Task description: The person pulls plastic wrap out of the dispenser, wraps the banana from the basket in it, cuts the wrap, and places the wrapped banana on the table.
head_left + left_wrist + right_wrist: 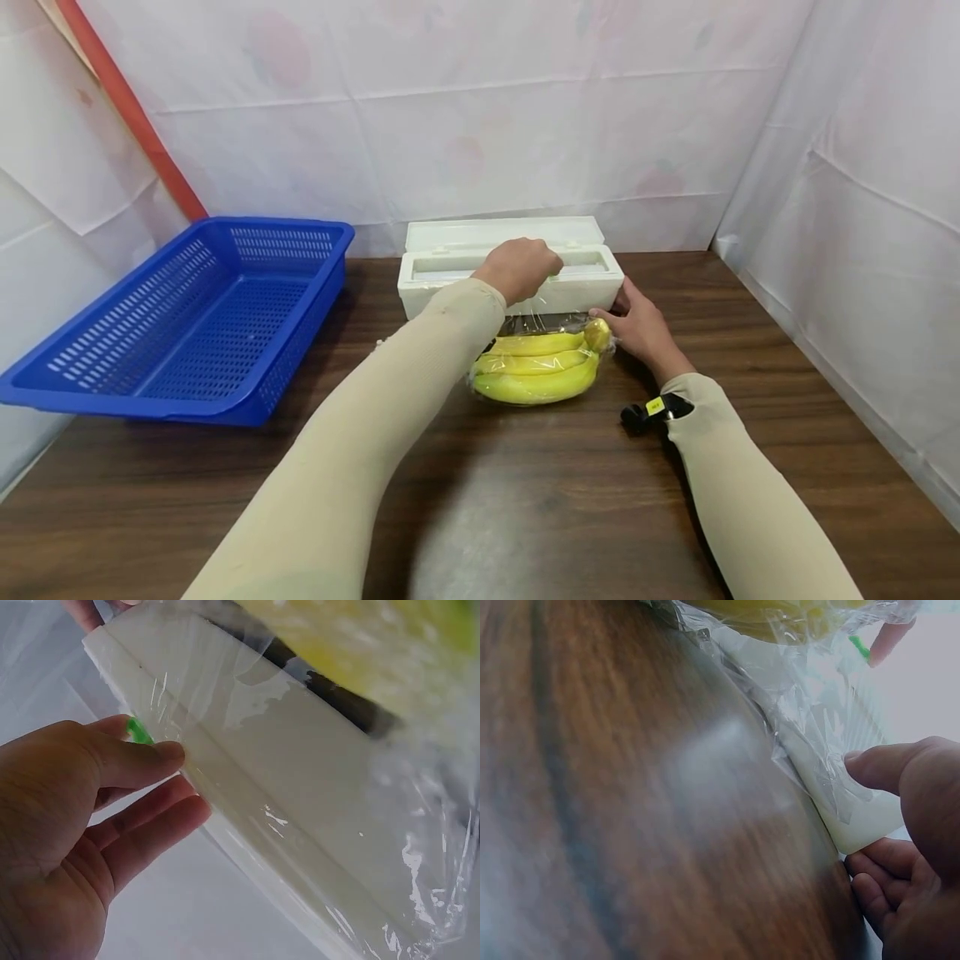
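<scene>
A white cling film dispenser [517, 293] stands on the table with its lid [510, 232] raised at the back. My left hand [521, 268] is over its front edge, pinching a small green slider [139, 731] between thumb and fingers. At the dispenser's right end my right hand [639, 327] grips the corner, thumb on the front and fingers round the end. Just in front lies a bunch of yellow bananas [536, 375] wrapped in clear film. More film [810, 735] stretches from the bananas up the dispenser's front face.
On the left of the brown wooden table [525, 500] sits a blue perforated plastic basket [300, 333]. White sheeting [465, 125] hangs behind and along both sides. A black wrist strap with a camera [656, 411] is on my right wrist.
</scene>
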`<control>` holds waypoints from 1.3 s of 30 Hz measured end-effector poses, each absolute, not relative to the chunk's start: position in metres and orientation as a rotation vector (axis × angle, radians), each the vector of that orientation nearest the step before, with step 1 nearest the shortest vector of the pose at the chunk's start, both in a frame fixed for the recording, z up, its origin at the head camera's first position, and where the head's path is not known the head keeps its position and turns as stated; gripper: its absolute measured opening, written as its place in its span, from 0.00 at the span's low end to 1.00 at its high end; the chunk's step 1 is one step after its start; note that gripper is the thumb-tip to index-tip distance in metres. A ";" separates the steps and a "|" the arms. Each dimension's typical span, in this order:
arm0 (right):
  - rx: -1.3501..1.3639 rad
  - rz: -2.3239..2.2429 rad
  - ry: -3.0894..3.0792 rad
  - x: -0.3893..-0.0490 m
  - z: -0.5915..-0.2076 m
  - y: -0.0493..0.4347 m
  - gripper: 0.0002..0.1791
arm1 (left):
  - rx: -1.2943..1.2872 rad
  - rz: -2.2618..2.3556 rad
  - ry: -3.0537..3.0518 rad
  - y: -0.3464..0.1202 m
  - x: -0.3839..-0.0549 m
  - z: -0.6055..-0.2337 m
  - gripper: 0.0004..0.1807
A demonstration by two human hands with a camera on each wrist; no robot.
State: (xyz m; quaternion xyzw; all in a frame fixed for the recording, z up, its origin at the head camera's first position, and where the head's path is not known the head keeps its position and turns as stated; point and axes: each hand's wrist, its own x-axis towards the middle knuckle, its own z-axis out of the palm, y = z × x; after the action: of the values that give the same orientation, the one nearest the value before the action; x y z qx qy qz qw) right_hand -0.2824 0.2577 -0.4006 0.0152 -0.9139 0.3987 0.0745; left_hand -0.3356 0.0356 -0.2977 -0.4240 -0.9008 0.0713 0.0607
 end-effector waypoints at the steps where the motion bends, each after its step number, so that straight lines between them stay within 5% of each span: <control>1: 0.047 1.194 -2.746 -0.283 -0.401 0.258 0.47 | -1.281 0.216 -2.726 0.035 -0.336 -0.298 0.19; 11: 0.034 1.208 -2.760 -0.284 -0.406 0.259 0.47 | -1.265 0.171 -2.759 0.032 -0.337 -0.301 0.19; 31: 0.049 1.228 -2.734 -0.286 -0.406 0.263 0.47 | -1.275 0.276 -2.797 0.014 -0.342 -0.301 0.37; 39: 0.041 1.213 -2.741 -0.284 -0.405 0.264 0.47 | -1.282 0.119 -2.841 0.010 -0.345 -0.300 0.31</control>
State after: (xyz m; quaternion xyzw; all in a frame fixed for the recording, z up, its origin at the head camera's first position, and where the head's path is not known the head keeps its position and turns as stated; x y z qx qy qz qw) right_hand -0.2836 0.2637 -0.4054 0.0138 -0.9121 0.4035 0.0719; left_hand -0.3452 0.0103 -0.3000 -0.4111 -0.9107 0.0380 0.0113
